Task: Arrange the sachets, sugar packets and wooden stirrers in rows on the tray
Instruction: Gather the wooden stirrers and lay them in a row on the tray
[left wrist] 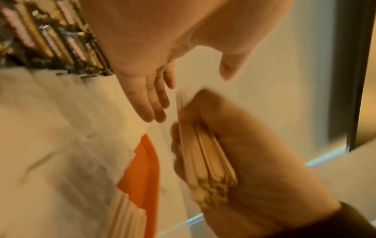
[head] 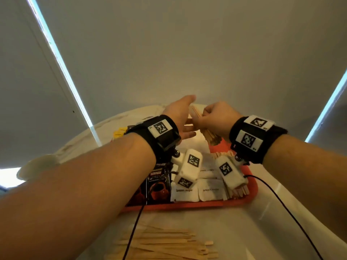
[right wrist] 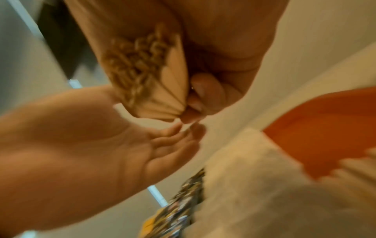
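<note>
My right hand [head: 216,119] grips a thick bundle of wooden stirrers [left wrist: 205,157] above the far end of the red tray [head: 187,205]. The bundle's ends [right wrist: 138,64] fan out below the fist. My left hand [head: 180,117] is open beside it, fingers [left wrist: 154,103] straight, palm toward the bundle and just apart from it. On the tray lie dark coffee sachets [head: 158,186] at the left, white brown-sugar packets [head: 197,190] in the middle and a row of stirrers [head: 238,190] at the right.
A loose pile of wooden stirrers [head: 165,244] lies on the white table in front of the tray. Yellow sachets [head: 119,133] sit past the tray's far left corner. Black cables [head: 277,199] trail from both wrist cameras. A wall stands close behind.
</note>
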